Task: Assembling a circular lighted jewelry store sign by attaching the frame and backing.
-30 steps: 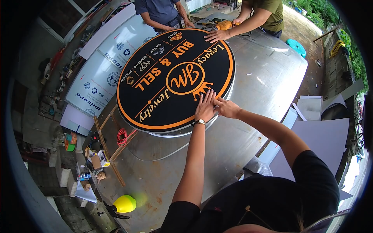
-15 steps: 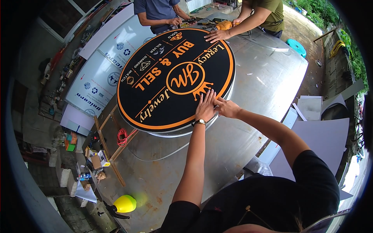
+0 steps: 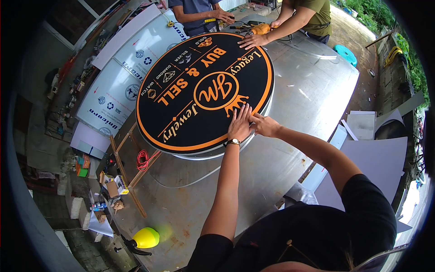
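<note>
The sign is a round, drum-shaped unit lying face up on the surface, toward its far side. Its face is smooth matte black with a flat orange border, orange and cream lettering and small emblems; its side wall is pale. The surface is dull grey sheet metal, scuffed and rust-spotted. The left hand is spread flat on the face near the rim, grasping nothing. The right hand sits against the rim beside it, fingers bent; whether it grips the edge cannot be told. A co-worker's hand rests on the far rim, near an orange drill. Left of the sign lie a rough timber frame and a coiled red cord; a rounded yellow sprayer lies nearer. Compared with one second earlier, the sign and both hands keep their positions. The co-worker in the grey-blue shirt is now farther right, hands raised from near the rim, and a small yellow item shows on the film-covered panel.
</note>
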`<state>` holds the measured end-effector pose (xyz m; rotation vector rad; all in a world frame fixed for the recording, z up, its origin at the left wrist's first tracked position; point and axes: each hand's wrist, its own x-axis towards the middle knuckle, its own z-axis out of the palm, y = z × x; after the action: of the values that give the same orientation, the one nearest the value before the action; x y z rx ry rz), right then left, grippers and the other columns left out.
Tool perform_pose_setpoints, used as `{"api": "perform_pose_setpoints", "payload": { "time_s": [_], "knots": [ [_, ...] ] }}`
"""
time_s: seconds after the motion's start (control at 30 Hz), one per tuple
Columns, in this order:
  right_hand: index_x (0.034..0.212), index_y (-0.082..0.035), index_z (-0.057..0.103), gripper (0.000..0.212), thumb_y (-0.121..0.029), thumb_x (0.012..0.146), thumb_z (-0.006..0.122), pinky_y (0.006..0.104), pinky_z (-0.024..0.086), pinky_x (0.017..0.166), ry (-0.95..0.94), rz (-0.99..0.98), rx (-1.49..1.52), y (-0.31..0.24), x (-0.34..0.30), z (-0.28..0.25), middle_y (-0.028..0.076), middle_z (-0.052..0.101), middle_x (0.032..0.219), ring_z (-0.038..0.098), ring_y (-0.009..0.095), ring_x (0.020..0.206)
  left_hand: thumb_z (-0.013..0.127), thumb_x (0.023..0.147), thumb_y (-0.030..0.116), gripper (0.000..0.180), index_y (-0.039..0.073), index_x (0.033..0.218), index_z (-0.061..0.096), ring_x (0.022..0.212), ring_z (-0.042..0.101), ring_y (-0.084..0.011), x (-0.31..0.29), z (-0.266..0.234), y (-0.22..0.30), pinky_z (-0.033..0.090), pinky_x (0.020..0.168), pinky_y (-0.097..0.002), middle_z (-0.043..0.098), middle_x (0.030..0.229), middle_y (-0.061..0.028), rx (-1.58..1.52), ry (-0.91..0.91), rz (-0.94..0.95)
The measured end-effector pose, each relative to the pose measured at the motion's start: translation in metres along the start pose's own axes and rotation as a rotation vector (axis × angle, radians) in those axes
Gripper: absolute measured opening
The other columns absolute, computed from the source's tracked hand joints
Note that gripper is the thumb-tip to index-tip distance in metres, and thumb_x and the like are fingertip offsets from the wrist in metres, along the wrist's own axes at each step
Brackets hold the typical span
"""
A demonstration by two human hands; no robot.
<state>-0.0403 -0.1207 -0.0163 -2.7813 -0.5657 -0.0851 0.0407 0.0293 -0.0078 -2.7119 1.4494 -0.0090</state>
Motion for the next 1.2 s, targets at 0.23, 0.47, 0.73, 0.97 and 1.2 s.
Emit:
{"api": "perform_pose_setpoints", "payload": {
  "time_s": [0.23,0.47,0.73,0.97,1.2],
  "knots": [
    [0.103,-0.019,0.073,0.027,-0.027,0.078,0.074,0.0334,0.055,0.092,-0.007,0.013,-0.002,0.0009,0.0004,0.0009,0.003,0.048,0.122,0.048,0.022,0.119,0.059,0.091,0.040,0.082,0.008,0.153,0.016,0.149,0.013,-0.0207,0.0001,-0.0003,0.0002,0.012,0.122,-0.0457,0.015,0.161,-0.0073,-0.017,0.010,0.000],
    [0.103,-0.018,0.073,0.027,-0.027,0.078,0.074,0.0335,0.055,0.092,-0.001,0.016,-0.007,0.0003,-0.0007,0.0008,0.003,0.048,0.122,0.048,0.022,0.119,0.059,0.091,0.040,0.082,0.008,0.153,0.017,0.149,0.013,-0.0204,0.0004,-0.0004,0.0011,0.012,0.122,-0.0454,0.015,0.161,-0.0069,0.011,0.004,0.000],
    [0.099,-0.015,0.074,0.026,-0.026,0.075,0.076,0.0317,0.057,0.088,0.040,-0.024,-0.015,0.0009,-0.0010,-0.0009,0.004,0.048,0.119,0.048,0.023,0.115,0.057,0.092,0.040,0.080,0.008,0.153,0.017,0.149,0.013,-0.0198,0.0007,-0.0011,0.0013,0.011,0.122,-0.0452,0.015,0.161,-0.0065,-0.021,0.006,-0.003],
    [0.100,-0.014,0.073,0.025,-0.025,0.077,0.074,0.0316,0.056,0.089,0.026,-0.017,-0.006,-0.0027,-0.0007,-0.0037,0.004,0.049,0.119,0.048,0.023,0.116,0.057,0.092,0.041,0.081,0.009,0.153,0.016,0.149,0.012,-0.0194,-0.0010,-0.0013,-0.0001,0.011,0.122,-0.0451,0.014,0.161,-0.0061,-0.012,-0.001,-0.008],
    [0.101,-0.014,0.073,0.026,-0.025,0.077,0.074,0.0320,0.056,0.089,0.030,-0.015,-0.010,-0.0025,-0.0015,-0.0030,0.004,0.049,0.119,0.047,0.024,0.117,0.058,0.091,0.041,0.082,0.009,0.154,0.015,0.149,0.012,-0.0192,-0.0010,-0.0026,0.0014,0.012,0.122,-0.0448,0.014,0.161,-0.0056,-0.005,-0.003,-0.009]
  ]
}}
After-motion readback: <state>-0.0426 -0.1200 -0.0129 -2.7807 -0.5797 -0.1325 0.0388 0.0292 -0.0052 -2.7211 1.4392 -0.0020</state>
